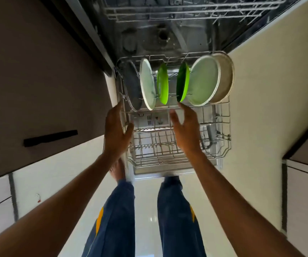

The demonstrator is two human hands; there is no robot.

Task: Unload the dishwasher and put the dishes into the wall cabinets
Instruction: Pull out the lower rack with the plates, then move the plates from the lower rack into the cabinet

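The pulled-out lower rack of the open dishwasher holds several plates on edge: a dark grey plate, a pale plate, two bright green plates, a large pale green plate and a beige plate. My left hand hovers over the rack's left rim, fingers relaxed, holding nothing. My right hand is open, fingers spread, its fingertips just below the right green plate.
The upper rack sits inside the dishwasher tub above. A brown cabinet door with a black handle stands at the left. Another cabinet is at the right. My legs stand on the pale floor before the dishwasher door.
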